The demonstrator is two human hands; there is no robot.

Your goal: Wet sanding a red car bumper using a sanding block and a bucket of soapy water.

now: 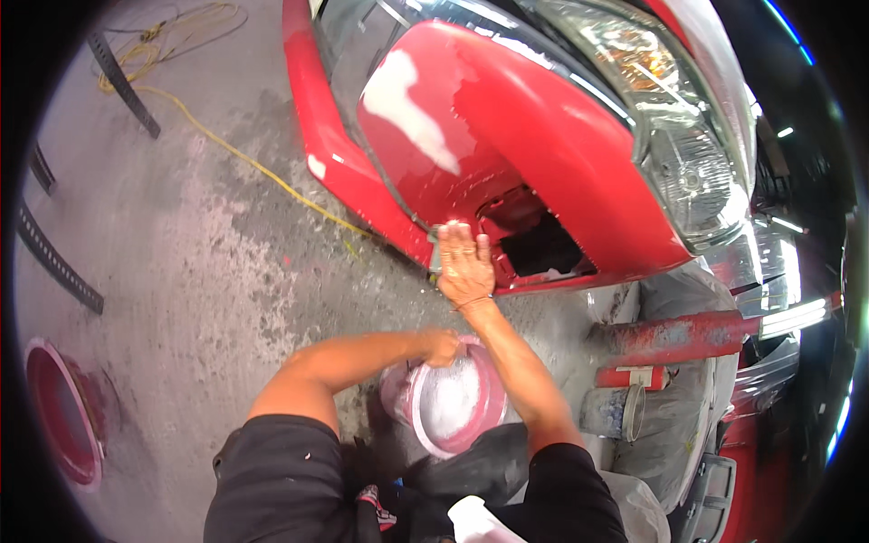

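Note:
My right hand (466, 267) lies flat, fingers stretched, on the lower edge of a red car body panel (561, 136). A small grey-green piece (434, 255) shows beside its fingers; whether it runs under the palm is hidden. The panel has a white patch (407, 109), dull reddish areas around it and a dark opening (543, 246) to the right of my hand. My left hand (441, 347) is closed on the rim of a pink bucket (493, 398) below. Whitish, cloudy contents fill part of that bucket.
Another pink bucket (95, 443) stands at the far left. A yellow cord (262, 172) crosses the stained concrete floor (172, 262). Perforated metal legs (59, 262) rise at left. At right are a headlight (683, 163), a red cylinder (679, 335), a small dirty pail (611, 414) and plastic sheeting (674, 434).

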